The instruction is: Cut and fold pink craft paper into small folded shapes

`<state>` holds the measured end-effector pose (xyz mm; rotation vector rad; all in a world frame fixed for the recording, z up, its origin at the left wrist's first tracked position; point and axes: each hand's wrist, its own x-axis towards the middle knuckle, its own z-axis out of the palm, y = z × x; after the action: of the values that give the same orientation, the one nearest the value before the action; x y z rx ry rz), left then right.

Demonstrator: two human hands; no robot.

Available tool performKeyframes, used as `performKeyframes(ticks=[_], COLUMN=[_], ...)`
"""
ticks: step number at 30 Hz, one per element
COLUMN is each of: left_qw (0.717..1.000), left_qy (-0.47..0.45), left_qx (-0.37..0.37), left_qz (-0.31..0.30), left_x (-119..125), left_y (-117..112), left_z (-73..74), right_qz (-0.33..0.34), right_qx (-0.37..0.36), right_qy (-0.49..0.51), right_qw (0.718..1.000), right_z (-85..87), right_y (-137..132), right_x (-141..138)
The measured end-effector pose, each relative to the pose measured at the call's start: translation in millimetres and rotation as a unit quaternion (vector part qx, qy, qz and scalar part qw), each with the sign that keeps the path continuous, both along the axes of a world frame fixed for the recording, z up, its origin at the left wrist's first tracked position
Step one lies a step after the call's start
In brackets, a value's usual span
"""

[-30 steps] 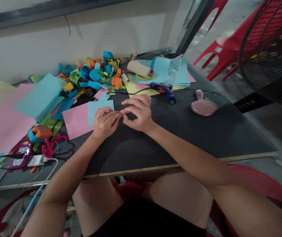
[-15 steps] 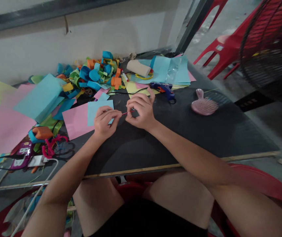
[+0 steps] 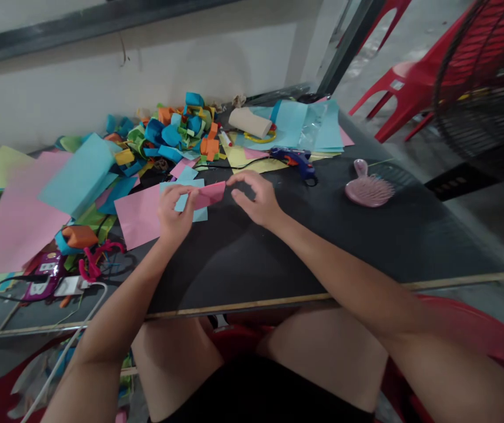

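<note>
My left hand (image 3: pixel 173 212) pinches a small folded pink paper piece (image 3: pixel 209 194) and holds it just above the black table (image 3: pixel 322 247). My right hand (image 3: pixel 255 198) hovers beside the piece's right end with its fingers spread and curled, holding nothing. Under my left hand lie a light blue sheet (image 3: pixel 199 214) and a larger pink sheet (image 3: pixel 138 214).
A heap of folded coloured paper (image 3: pixel 177 132) lies at the back. A blue glue gun (image 3: pixel 296 158), a cardboard tube (image 3: pixel 250 121) and blue sheets (image 3: pixel 309 124) sit behind my hands. A pink hairbrush (image 3: pixel 366 188) is to the right. A fan (image 3: pixel 490 88) and red chairs stand at far right.
The thin folded piece that both hands pinched has opened into a wider pink piece. My right hand has let go and spread; my left hand lifted the piece slightly.
</note>
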<state>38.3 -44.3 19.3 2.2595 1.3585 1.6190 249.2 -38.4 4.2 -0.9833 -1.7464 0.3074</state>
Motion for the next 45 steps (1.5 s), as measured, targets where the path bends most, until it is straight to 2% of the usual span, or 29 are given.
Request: performKeyframes(ticks=[3,6,9,11,13,15,18,25,29,33,38,41,45], left_qw=[0.997,0.998,0.993,0.970,0.948,0.939,0.943,0.974,0.983,0.979,0.959,0.958,0.971], left_qy=[-0.027,-0.017,0.110,0.218,0.292,0.322,0.312,0.197,0.168,0.199,0.271,0.264,0.215], left_qx=[-0.072,-0.052,0.050,0.098,0.111,0.107,0.090,0.020,0.002,0.008,0.065,0.098,0.103], left_qz=[0.008,0.031,0.006,-0.037,-0.062,-0.065,-0.068,-0.110,-0.073,-0.045,-0.044,-0.049,-0.018], left_x=[1,-1,-5,-5,-2,0,-1,-7,-8,-10,-9,-8,-10], left_y=[6,10,10,8,5,4,5,10,12,14,9,5,3], left_z=[-9.1,-12.6,-11.7,-11.2,-11.7,-12.6,-13.3,-12.0,-15.7,-18.3,-12.2,-9.7,-9.5], right_qz=[0.097,0.097,0.082,0.085,0.093,0.102,0.108,0.074,0.049,0.044,0.060,0.106,0.222], right_qx=[-0.075,-0.144,-0.182,-0.193,-0.208,-0.226,-0.248,-0.285,-0.302,-0.311,-0.326,-0.330,-0.323], right_qy=[0.028,0.082,0.143,0.169,0.187,0.197,0.211,0.272,0.315,0.330,0.315,0.306,0.242], right_qw=[0.992,0.981,0.969,0.963,0.956,0.948,0.939,0.916,0.898,0.890,0.889,0.886,0.888], right_z=[-3.1,-8.6,-13.3,-14.6,-14.2,-12.6,-8.8,-9.0,-14.4,-14.5,-13.2,-13.8,-10.2], right_y=[-3,1,6,7,7,6,3,5,8,7,3,1,-1], right_x=[-12,-15,-11,-9,-9,-10,-12,-12,-12,-13,-15,-14,-11])
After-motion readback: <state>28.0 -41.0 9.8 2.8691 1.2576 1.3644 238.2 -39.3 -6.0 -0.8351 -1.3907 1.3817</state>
